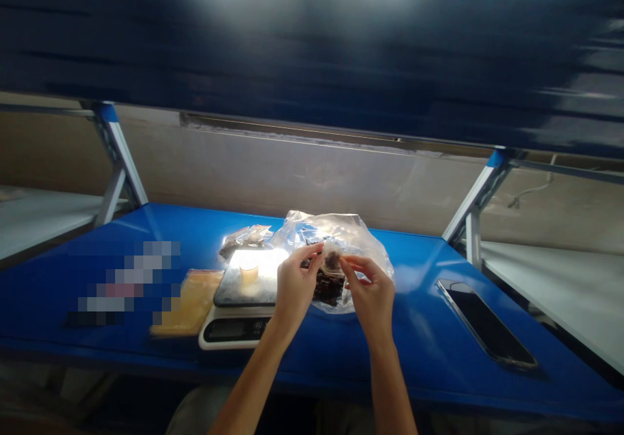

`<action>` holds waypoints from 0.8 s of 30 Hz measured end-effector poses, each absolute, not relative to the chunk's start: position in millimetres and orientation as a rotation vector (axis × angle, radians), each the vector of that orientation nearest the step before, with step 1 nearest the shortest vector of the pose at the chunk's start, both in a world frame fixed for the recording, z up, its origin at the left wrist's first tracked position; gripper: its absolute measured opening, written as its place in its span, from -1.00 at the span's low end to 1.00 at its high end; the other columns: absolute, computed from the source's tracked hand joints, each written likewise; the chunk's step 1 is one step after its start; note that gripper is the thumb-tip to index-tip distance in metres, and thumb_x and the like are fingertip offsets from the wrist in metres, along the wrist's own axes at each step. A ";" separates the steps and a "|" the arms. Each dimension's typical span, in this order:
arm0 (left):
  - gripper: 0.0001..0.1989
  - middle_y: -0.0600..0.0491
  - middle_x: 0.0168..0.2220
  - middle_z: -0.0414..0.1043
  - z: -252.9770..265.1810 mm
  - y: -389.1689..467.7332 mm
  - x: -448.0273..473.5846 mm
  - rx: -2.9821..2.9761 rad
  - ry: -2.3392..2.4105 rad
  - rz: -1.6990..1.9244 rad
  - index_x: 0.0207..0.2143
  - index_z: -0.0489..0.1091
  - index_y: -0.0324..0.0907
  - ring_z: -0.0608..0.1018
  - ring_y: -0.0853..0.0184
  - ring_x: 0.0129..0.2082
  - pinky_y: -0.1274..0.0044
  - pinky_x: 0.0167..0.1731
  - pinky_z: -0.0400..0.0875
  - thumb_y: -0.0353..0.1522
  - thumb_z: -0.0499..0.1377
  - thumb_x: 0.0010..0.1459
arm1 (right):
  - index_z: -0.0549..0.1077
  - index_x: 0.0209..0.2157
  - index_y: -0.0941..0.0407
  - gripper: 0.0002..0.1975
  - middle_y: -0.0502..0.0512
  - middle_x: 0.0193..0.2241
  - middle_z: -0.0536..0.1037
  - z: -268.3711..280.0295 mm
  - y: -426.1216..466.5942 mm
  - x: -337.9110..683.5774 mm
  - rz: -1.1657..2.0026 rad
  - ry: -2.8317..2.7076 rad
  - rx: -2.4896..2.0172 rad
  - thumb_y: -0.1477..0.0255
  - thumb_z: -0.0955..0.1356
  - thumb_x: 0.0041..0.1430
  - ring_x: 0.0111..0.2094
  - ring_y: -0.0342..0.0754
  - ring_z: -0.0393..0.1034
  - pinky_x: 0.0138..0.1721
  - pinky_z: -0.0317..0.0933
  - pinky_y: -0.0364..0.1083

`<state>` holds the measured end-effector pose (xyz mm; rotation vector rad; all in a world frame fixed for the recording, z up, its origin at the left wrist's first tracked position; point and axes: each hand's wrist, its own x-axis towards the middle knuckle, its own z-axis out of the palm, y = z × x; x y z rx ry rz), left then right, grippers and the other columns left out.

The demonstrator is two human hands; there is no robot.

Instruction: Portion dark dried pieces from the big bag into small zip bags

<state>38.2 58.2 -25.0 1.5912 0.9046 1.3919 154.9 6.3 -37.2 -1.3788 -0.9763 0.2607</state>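
Between my two hands is a small clear plastic bag (332,259) with a dark clump inside. My left hand (298,279) pinches its left edge with thumb and fingers. On the opposite edge, my right hand (373,290) has a similar pinch. Directly below and behind lies a large clear plastic bag (363,233), spread open, with dark flaky pieces (329,289) in it. Left of my left hand stands a digital scale (229,328), a small yellowish cup (248,274) on its brightly lit plate.
A stack of yellowish flat plastic bags (188,305) lies left of the scale. Small packets with dark contents (244,240) sit behind it. A phone (487,324) rests on the blue table (414,370) at right. A dark blue shelf (312,58) overhangs; metal braces (124,155) flank the table.
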 end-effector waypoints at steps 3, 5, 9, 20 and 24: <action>-0.88 -0.03 -0.33 0.60 -27.3 59.7 38.4 1.671 0.920 1.399 -0.37 0.55 -0.20 0.60 0.26 -0.32 0.55 -0.45 0.50 -0.42 0.21 0.05 | 0.57 -0.37 0.17 -0.66 0.17 -0.40 0.62 -37.6 6.2 154.7 0.276 -0.963 -1.352 0.16 0.42 0.01 -0.39 0.04 0.51 -0.56 0.34 -0.14; -0.90 0.00 -0.40 0.59 -28.4 58.4 39.6 1.692 0.931 1.414 -0.42 0.54 -0.20 0.60 0.28 -0.38 0.56 -0.47 0.49 -0.43 0.20 0.05 | 0.57 -0.39 0.17 -0.66 0.16 -0.43 0.62 -38.0 6.5 154.5 0.277 -0.953 -1.354 0.16 0.43 -0.02 -0.43 0.03 0.50 -0.59 0.32 -0.15; -0.88 0.01 -0.42 0.53 -28.9 53.4 42.6 1.670 0.983 1.513 -0.42 0.52 -0.21 0.57 0.34 -0.41 0.61 -0.50 0.46 -0.40 0.17 0.10 | 0.57 -0.44 0.18 -0.67 0.14 -0.50 0.60 -40.3 8.3 154.4 0.248 -0.865 -1.353 0.17 0.45 -0.07 -0.48 0.01 0.49 -0.62 0.33 -0.15; -0.84 -0.01 -0.35 0.47 -28.4 47.8 45.1 1.784 0.930 1.574 -0.39 0.49 -0.21 0.53 0.35 -0.34 0.61 -0.44 0.50 -0.40 0.12 0.17 | 0.57 -0.40 0.17 -0.71 0.12 -0.46 0.60 -42.2 9.1 153.4 0.167 -0.849 -1.340 0.21 0.41 0.02 -0.49 -0.03 0.46 -0.54 0.42 -0.13; -0.86 0.00 -0.32 0.47 -28.1 44.8 45.9 1.853 0.935 1.496 -0.38 0.47 -0.19 0.53 0.33 -0.32 0.62 -0.47 0.49 -0.41 0.11 0.17 | 0.57 -0.38 0.16 -0.73 0.11 -0.45 0.60 -42.1 8.2 154.1 0.195 -0.933 -1.347 0.23 0.40 0.03 -0.49 -0.05 0.47 -0.53 0.45 -0.13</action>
